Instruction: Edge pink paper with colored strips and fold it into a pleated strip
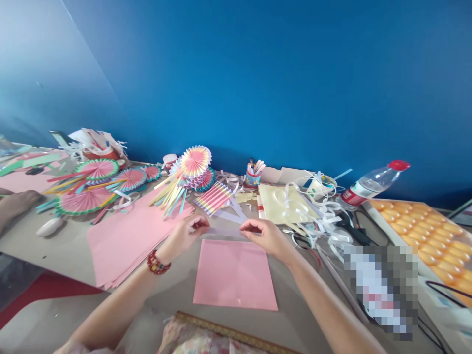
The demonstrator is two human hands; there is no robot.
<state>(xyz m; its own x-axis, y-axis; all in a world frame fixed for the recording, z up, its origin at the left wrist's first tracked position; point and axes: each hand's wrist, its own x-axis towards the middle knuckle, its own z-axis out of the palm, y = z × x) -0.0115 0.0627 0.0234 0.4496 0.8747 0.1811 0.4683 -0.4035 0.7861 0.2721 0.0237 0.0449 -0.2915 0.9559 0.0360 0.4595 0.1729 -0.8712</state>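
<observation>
My left hand (pixel 187 237), with a beaded bracelet on its wrist, pinches one end of a pale lavender paper strip (pixel 225 231). At the other end, the fingertips of my right hand (pixel 266 237) are closed on the same strip, so it stretches between both hands. It lies along or just over the far edge of a pink paper sheet (pixel 235 275); I cannot tell whether they touch. Beyond my hands is a pleated striped paper piece (pixel 214 198). A stack of large pink sheets (pixel 127 241) reaches under my left hand's side.
Folded paper fans (pixel 195 162) and more fans (pixel 86 199) stand at the back left. Behind my right hand are yellow sheets (pixel 282 204), curled white strips (pixel 332 231), a pen cup (pixel 252 176) and a bottle (pixel 376 183). Another person's hand (pixel 20 204) rests far left.
</observation>
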